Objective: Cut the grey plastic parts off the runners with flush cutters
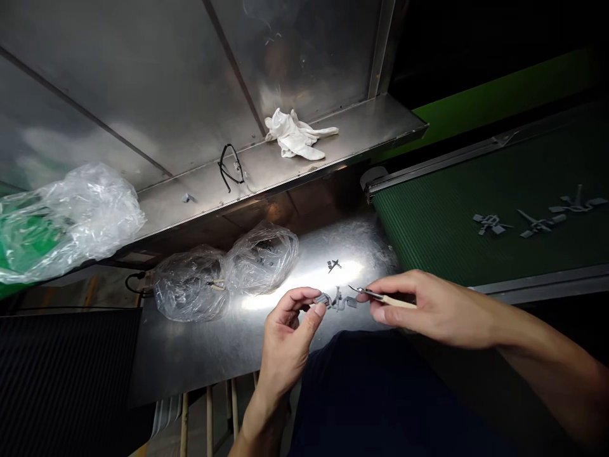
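My left hand (pixel 289 330) pinches a small grey moulded plastic part (pixel 337 300) between thumb and fingers, just above the steel table (pixel 200 349). My right hand (pixel 428 308) grips a small cutting tool (pixel 380 296) with a pale handle; its metal tip touches the right end of the part. Both hands are closed. A loose dark scrap (pixel 333 264) lies on the table just beyond them.
Two clear plastic bags (pixel 228 270) sit on the table to the left. A green conveyor belt (pixel 476 216) at right carries several grey parts (pixel 537 222). The steel shelf (pixel 361 124) above holds white gloves (pixel 297 134), black glasses (pixel 231 166) and a large plastic bag (pixel 71 216).
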Demonstrator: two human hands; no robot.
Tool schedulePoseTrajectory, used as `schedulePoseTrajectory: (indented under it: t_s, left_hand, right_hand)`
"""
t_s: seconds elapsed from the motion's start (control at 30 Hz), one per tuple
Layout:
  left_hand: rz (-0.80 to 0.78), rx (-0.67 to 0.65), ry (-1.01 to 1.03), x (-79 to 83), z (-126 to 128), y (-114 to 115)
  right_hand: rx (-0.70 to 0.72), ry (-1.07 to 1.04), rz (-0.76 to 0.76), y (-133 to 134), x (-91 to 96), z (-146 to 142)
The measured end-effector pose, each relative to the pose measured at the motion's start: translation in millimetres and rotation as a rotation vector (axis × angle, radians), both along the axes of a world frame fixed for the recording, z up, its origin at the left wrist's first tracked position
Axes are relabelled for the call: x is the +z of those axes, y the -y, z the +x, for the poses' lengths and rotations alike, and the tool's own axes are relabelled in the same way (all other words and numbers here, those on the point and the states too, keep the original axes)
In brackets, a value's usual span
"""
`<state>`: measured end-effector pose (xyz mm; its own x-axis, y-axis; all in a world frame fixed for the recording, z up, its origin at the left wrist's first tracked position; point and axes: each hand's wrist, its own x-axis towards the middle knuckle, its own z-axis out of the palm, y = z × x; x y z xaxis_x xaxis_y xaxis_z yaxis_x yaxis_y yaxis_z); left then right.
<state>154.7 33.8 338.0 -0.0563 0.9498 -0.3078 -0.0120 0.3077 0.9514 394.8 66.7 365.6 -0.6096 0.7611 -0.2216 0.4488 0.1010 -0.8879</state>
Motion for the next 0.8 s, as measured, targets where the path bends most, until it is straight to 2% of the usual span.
schedulePoseTrajectory:
  t_s: [0.13,0.27,0.47,0.8]
  left_hand:
    - [0.012,0.075,0.053,-4.5,2.2,5.8]
    - [0.033,0.152,0.012,-5.3,6.8,10.9]
    - [0.129,0.172,-0.007,-10.4,10.5,13.9]
    - [0.353,0.138,-0.086,-20.4,8.5,13.8]
  right_hand:
    - [-0.057,0.035,0.000,20.2,3.9,-14.2]
    - [-0.171,0.099,0.014,33.0,8.4,-26.9]
    - [-0.163,0.168,-0.093,29.8,10.5,-40.2]
    - [-0.162,0.094,-0.068,27.0,3.1,-47.8]
